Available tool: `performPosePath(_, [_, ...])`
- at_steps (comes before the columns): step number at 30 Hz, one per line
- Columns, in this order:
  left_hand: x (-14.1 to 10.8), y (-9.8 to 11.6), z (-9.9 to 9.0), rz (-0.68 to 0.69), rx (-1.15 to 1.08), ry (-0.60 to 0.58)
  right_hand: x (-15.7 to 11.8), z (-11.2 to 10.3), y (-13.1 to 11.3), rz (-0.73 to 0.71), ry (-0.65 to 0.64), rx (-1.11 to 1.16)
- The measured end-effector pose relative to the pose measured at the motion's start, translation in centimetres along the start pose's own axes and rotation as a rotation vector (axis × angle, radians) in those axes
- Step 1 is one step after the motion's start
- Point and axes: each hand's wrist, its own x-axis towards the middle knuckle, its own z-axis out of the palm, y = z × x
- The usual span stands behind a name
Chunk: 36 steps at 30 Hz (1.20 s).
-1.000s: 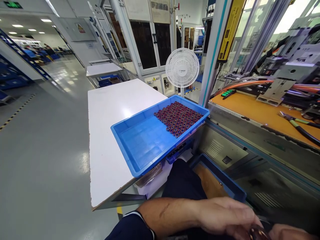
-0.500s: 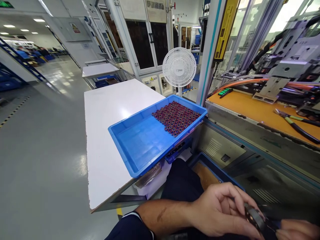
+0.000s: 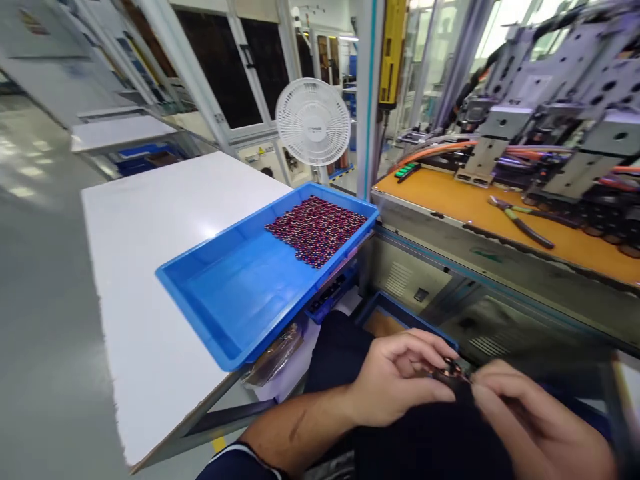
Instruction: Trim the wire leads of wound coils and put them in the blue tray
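Observation:
My left hand [image 3: 395, 380] is closed on a small dark round part [image 3: 451, 371] with copper-coloured bits, held between thumb and fingers above my lap. My right hand [image 3: 530, 413] meets it from the right, its fingertips pinched at the part's edge; what they grip there is too small and blurred to name. Up and to the left, a blue tray [image 3: 235, 363] rests on a white table [image 3: 130, 320]. Many small dark red and blue pieces [image 3: 320, 230] lie packed in the tray's far right portion.
A white fan [image 3: 313, 122] stands behind the tray. On the right, a machine has an orange work surface [image 3: 440, 200] with pliers [image 3: 523, 223] on it. Below sits another blue bin [image 3: 383, 300] beside my knee. A plastic-wrapped item [image 3: 275, 357] lies beneath the table.
The view has turned right, so the tray and fan appear further left. My right hand has come more fully into view, and both hands now meet at the part.

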Motion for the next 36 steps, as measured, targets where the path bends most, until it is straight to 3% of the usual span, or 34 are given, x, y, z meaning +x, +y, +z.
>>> performPosePath(3, [0.2, 0.2, -0.2, -0.015, -0.012, 0.020, 0.8, 0.3, -0.5, 0.164, -0.156, 0.201])
performPosePath(9, [0.4, 0.3, 0.1, 0.005, -0.004, 0.047, 1.0, 1.4, -0.6, 0.393, -0.170, 0.539])
performPosePath(15, [0.4, 0.4, 0.0, -0.024, 0.009, 0.061, 1.3, 1.7, -0.8, 0.470, -0.267, 0.719])
performPosePath(20, [0.2, 0.3, 0.1, -0.012, 0.035, 0.030, 1.5, 2.1, -0.8, 0.420, -0.400, 0.898])
performPosePath(25, [0.3, 0.1, -0.2, -0.010, 0.078, -0.019, 0.7, 2.6, -0.1, 0.377, -0.317, 0.979])
performPosePath(28, [0.4, 0.0, -1.1, -0.050, 0.122, 0.045, 0.1, 2.1, 0.5, 0.306, -0.199, 0.834])
performPosePath(30, [0.2, 0.1, -1.6, -0.060, 0.265, 0.203, 0.1, 1.6, 0.7, 0.101, -0.095, 0.580])
performPosePath(32, [-0.3, 0.4, -1.8, 0.052, 0.536, 0.356, 0.4, 1.1, 0.7, -0.204, 0.070, 0.180])
performPosePath(34, [-1.1, 1.1, -1.5, 0.285, 0.824, 0.321, 1.0, 0.9, 0.7, -0.495, 0.227, -0.253])
performPosePath(36, [-1.8, 1.8, -0.7, 0.462, 1.010, 0.134, 1.6, 0.7, 0.7, -0.685, 0.305, -0.564])
